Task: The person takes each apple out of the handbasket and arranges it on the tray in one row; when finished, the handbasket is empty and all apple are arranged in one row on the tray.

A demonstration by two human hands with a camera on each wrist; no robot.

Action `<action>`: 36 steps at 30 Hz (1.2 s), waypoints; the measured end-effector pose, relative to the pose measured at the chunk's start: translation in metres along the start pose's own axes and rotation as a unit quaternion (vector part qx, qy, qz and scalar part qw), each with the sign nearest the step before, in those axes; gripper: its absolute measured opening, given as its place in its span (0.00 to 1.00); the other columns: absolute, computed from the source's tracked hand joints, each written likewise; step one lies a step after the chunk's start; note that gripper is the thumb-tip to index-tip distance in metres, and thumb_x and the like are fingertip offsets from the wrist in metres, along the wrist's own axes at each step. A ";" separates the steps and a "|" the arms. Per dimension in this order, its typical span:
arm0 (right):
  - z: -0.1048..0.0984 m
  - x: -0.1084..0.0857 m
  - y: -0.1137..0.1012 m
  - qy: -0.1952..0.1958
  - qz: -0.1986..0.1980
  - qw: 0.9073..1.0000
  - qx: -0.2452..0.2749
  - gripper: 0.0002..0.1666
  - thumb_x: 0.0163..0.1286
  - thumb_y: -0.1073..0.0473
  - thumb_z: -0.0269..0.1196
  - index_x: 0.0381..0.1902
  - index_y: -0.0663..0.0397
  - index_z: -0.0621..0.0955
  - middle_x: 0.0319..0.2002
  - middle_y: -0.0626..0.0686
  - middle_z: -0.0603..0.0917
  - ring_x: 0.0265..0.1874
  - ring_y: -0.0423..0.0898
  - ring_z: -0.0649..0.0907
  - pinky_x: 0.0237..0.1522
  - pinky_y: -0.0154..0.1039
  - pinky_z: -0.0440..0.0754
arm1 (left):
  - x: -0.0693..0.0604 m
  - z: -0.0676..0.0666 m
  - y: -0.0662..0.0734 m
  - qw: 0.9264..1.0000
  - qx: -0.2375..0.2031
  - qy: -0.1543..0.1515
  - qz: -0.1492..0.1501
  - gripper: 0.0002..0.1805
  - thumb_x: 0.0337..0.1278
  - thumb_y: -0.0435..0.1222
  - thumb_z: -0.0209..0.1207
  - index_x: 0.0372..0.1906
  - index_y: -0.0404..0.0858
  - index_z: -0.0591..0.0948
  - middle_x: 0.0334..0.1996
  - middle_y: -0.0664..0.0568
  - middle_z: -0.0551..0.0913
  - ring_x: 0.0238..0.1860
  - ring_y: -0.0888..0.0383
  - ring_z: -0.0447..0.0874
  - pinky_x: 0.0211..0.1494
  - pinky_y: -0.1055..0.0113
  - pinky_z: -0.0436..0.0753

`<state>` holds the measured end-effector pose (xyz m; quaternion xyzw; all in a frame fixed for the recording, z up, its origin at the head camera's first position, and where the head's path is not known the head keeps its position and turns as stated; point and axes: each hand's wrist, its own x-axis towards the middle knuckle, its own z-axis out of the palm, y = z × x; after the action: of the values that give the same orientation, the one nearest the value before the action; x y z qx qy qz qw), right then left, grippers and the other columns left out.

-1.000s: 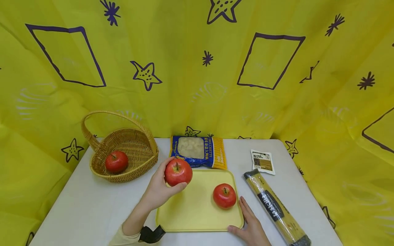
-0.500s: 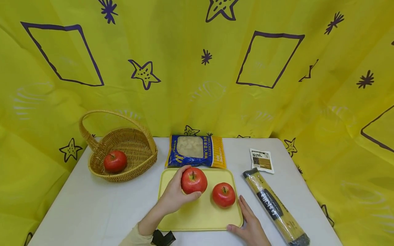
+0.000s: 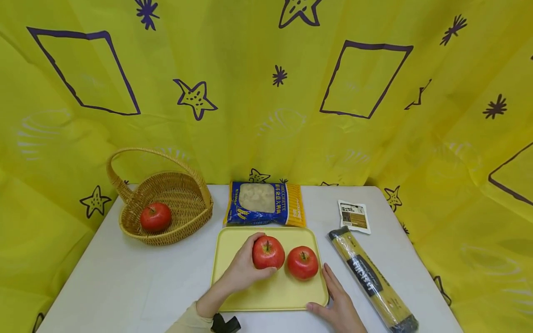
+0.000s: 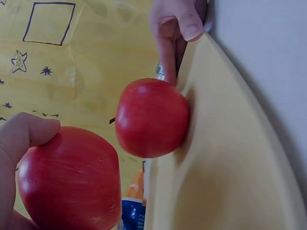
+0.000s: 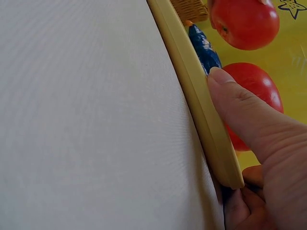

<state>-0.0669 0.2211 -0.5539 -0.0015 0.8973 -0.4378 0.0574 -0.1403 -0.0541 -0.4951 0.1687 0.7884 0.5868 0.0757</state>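
My left hand (image 3: 245, 266) grips a red apple (image 3: 268, 252) over the yellow tray (image 3: 250, 303). In the left wrist view a gap shows between this held apple (image 4: 72, 179) and the tray surface (image 4: 225, 158). A second apple (image 3: 302, 263) sits on the tray's right half, just right of the held one. My right hand (image 3: 339, 305) holds the tray's near right corner. In the right wrist view its thumb (image 5: 244, 103) lies over the rim (image 5: 196, 96), with curled fingers at the corner, partly hidden.
A wicker basket (image 3: 187, 226) with a third apple (image 3: 156, 217) stands at the left. Behind the tray lies a blue and yellow pasta bag (image 3: 264, 203). To the right are a long spaghetti pack (image 3: 370, 277) and a small white sachet (image 3: 354, 216). A yellow curtain (image 3: 241, 138) closes the back.
My left hand has carried its apple rightward and down, from the tray's far left edge to beside the second apple. The right hand has stayed at the tray corner.
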 end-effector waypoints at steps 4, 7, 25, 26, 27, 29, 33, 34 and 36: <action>0.000 -0.001 0.001 0.006 -0.010 1.000 -0.003 0.66 0.47 0.41 0.77 0.73 0.67 0.57 0.76 0.59 0.52 0.72 0.59 0.55 0.67 0.52 0.56 | 0.000 0.003 -0.006 1.000 0.012 -0.008 -0.010 0.47 0.43 0.41 0.73 0.68 0.35 0.62 0.56 0.44 0.74 0.53 0.48 0.75 0.52 0.52 0.77; 0.001 -0.002 0.002 0.010 -0.020 1.000 -0.007 0.66 0.47 0.41 0.77 0.73 0.68 0.58 0.75 0.60 0.53 0.71 0.60 0.55 0.66 0.53 0.57 | 0.000 0.004 -0.011 1.000 0.019 -0.009 -0.018 0.47 0.42 0.42 0.74 0.68 0.36 0.63 0.55 0.45 0.74 0.52 0.49 0.76 0.52 0.52 0.77; 0.002 -0.001 0.003 0.011 -0.022 1.000 -0.009 0.65 0.48 0.41 0.76 0.73 0.69 0.58 0.75 0.61 0.53 0.71 0.62 0.56 0.66 0.55 0.58 | 0.000 0.014 -0.027 0.998 0.045 -0.033 -0.018 0.46 0.41 0.43 0.74 0.65 0.34 0.63 0.54 0.46 0.74 0.51 0.51 0.77 0.52 0.56 0.78; 0.002 -0.001 0.003 0.012 -0.022 1.000 -0.009 0.65 0.48 0.41 0.76 0.73 0.69 0.58 0.75 0.61 0.53 0.71 0.62 0.56 0.66 0.54 0.58 | 0.000 0.014 -0.028 0.998 0.046 -0.034 -0.017 0.46 0.41 0.43 0.74 0.65 0.34 0.63 0.54 0.46 0.74 0.51 0.51 0.77 0.52 0.56 0.78; 0.002 -0.001 0.003 0.013 -0.024 1.000 -0.009 0.65 0.48 0.40 0.76 0.73 0.69 0.58 0.75 0.61 0.53 0.71 0.62 0.56 0.65 0.55 0.58 | -0.001 0.015 -0.028 0.998 0.047 -0.035 -0.017 0.46 0.41 0.43 0.74 0.65 0.34 0.63 0.54 0.47 0.74 0.51 0.51 0.76 0.51 0.56 0.78; 0.002 -0.001 0.004 0.013 -0.025 1.000 -0.008 0.65 0.48 0.40 0.76 0.73 0.69 0.58 0.75 0.61 0.53 0.71 0.62 0.56 0.65 0.54 0.58 | -0.001 0.015 -0.029 0.998 0.046 -0.035 -0.016 0.46 0.41 0.42 0.74 0.65 0.34 0.63 0.54 0.47 0.74 0.51 0.51 0.76 0.51 0.57 0.78; 0.001 -0.001 0.004 0.008 -0.018 1.000 -0.004 0.66 0.48 0.40 0.76 0.73 0.68 0.57 0.75 0.60 0.53 0.71 0.60 0.55 0.66 0.53 0.57 | -0.002 0.016 -0.029 0.998 0.046 -0.036 -0.011 0.47 0.41 0.42 0.74 0.66 0.33 0.63 0.55 0.47 0.73 0.51 0.50 0.76 0.52 0.56 0.78; 0.001 -0.001 0.004 0.006 -0.016 1.000 -0.004 0.66 0.48 0.40 0.76 0.73 0.68 0.57 0.75 0.60 0.52 0.71 0.60 0.55 0.66 0.53 0.57 | -0.002 0.016 -0.029 0.998 0.048 -0.037 -0.010 0.48 0.41 0.42 0.74 0.67 0.33 0.63 0.56 0.46 0.73 0.52 0.50 0.76 0.53 0.55 0.77; 0.001 0.000 0.004 0.004 -0.014 1.000 -0.004 0.66 0.48 0.40 0.76 0.73 0.68 0.57 0.75 0.61 0.52 0.71 0.61 0.55 0.66 0.53 0.57 | -0.002 0.017 -0.030 0.998 0.054 -0.038 -0.008 0.49 0.41 0.43 0.74 0.68 0.33 0.62 0.57 0.46 0.72 0.53 0.50 0.75 0.55 0.54 0.76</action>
<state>-0.0664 0.2231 -0.5574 -0.0122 0.8992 -0.4347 0.0479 -0.1386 -0.0472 -0.5284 0.1887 0.8165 0.5361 0.1015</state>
